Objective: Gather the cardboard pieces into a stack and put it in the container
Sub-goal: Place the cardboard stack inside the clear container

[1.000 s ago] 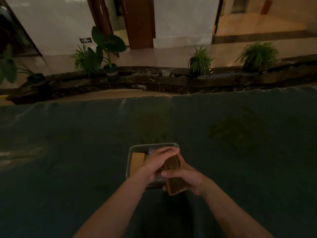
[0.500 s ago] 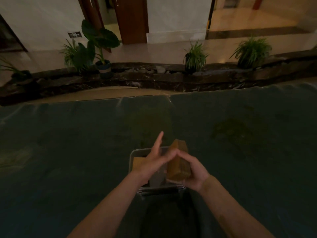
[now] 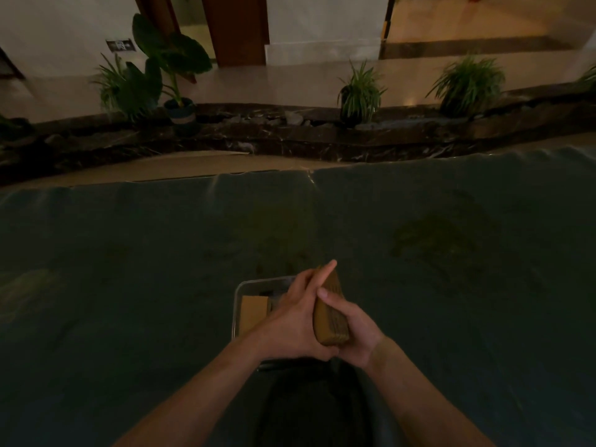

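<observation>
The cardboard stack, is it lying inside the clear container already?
No, the cardboard stack is pressed between the left hand and right hand above the container, which holds only one separate piece.

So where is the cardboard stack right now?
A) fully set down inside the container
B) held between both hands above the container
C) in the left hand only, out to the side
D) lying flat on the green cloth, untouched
B: the cardboard stack is pressed between the left hand and right hand, over the clear container, which already holds one cardboard piece.
</observation>
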